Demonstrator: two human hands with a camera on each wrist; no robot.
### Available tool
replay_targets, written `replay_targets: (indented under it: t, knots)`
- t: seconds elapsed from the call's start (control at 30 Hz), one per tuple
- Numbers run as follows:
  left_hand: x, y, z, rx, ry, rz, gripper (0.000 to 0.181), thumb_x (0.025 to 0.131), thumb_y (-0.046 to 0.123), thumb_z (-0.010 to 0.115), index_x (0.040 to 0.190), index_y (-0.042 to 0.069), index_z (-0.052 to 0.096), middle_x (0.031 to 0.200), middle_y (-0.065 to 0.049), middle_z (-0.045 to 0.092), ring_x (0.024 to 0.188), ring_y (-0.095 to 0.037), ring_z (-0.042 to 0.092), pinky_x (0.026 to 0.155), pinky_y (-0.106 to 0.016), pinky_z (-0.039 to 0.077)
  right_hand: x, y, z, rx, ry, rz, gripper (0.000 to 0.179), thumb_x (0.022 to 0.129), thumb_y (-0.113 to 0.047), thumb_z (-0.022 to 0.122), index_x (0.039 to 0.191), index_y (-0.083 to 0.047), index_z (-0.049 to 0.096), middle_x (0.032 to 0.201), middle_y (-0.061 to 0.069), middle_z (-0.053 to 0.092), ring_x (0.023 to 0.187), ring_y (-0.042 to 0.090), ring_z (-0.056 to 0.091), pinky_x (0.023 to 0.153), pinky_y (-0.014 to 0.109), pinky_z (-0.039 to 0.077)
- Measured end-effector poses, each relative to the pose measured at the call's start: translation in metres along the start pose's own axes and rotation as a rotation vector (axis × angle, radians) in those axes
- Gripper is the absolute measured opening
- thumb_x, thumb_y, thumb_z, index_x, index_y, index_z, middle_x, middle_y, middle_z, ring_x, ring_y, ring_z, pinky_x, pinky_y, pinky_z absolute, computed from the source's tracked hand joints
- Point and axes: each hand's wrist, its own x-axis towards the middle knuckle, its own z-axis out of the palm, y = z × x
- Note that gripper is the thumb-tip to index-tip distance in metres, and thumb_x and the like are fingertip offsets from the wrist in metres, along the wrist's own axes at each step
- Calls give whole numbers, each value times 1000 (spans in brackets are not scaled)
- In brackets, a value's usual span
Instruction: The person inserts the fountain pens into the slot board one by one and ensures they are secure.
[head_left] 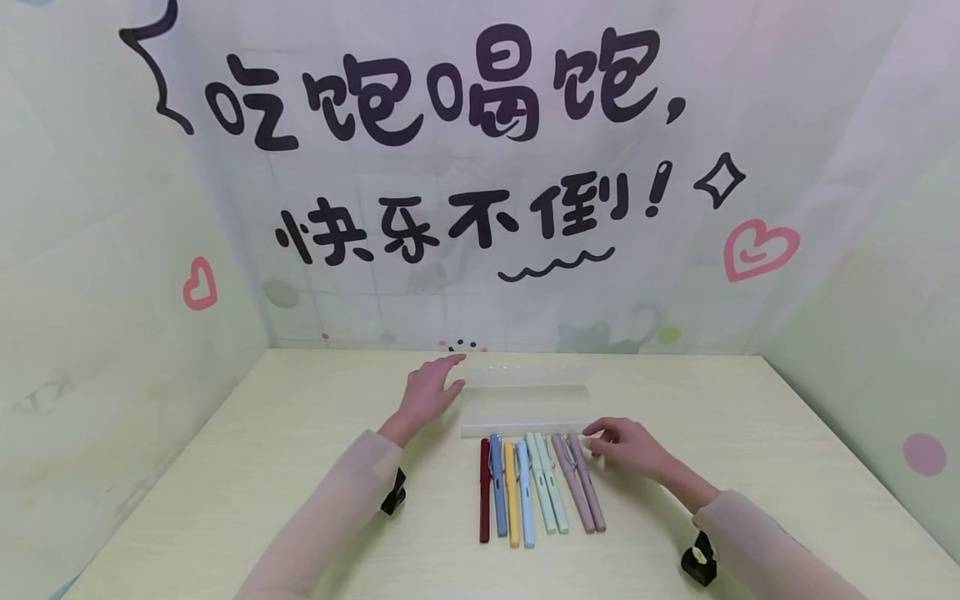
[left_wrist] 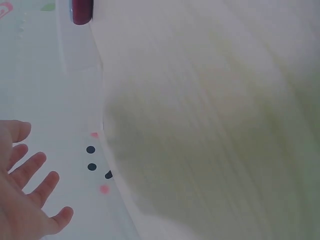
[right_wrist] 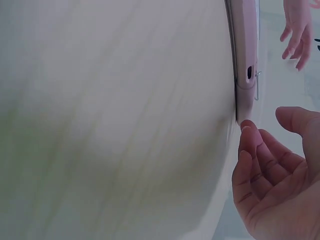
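Observation:
A row of capped pens lies on the table: a dark red pen (head_left: 484, 492), a blue pen (head_left: 498, 487), a yellow pen (head_left: 512, 496), a light blue pen (head_left: 527, 496), two mint green pens (head_left: 552, 492) and two mauve pens (head_left: 588, 492). Behind them stands a clear, open plastic case (head_left: 525, 408). My left hand (head_left: 427, 390) hovers at the case's left side, fingers spread and holding nothing. Close to the cap end of the outermost mauve pen is my right hand (head_left: 628, 446), its fingers loosely bent. In the right wrist view, the fingertips (right_wrist: 247, 125) are right by that cap; contact is unclear.
The pale wooden table (head_left: 300, 467) ends at a printed cloth backdrop (head_left: 480, 308) just behind the case. Cloth walls also stand on the left (head_left: 112, 333) and right (head_left: 885, 350). A black strap piece hangs beneath each sleeve.

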Motion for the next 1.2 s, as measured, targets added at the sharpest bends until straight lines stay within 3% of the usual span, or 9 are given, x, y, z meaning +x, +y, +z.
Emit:
replay_targets:
  t: [0.37,0.83,1.2]
  knots:
    - [5,8,4,-70,23,-27,35,88,17,54,122,9,51,115,-8,56,104,-29,50,82,-51,34,4,-11,12,-89,40,35,27,83,-16,60,105,0,58,63,0,56,49,15,52,47,27,40]
    - [10,9,9,-19,40,-29,24,88,17,54,111,11,60,109,-4,60,99,-27,53,79,-49,36,6,-15,16,-232,7,-25,23,83,-14,58,105,-8,60,63,-5,52,48,9,45,43,25,37]
    - [12,15,11,8,33,-26,21,88,17,53,107,12,62,106,-5,61,95,-27,55,75,-47,39,2,-19,11,-290,28,-1,26,78,-10,60,103,-7,57,63,-5,50,50,10,44,44,26,36]
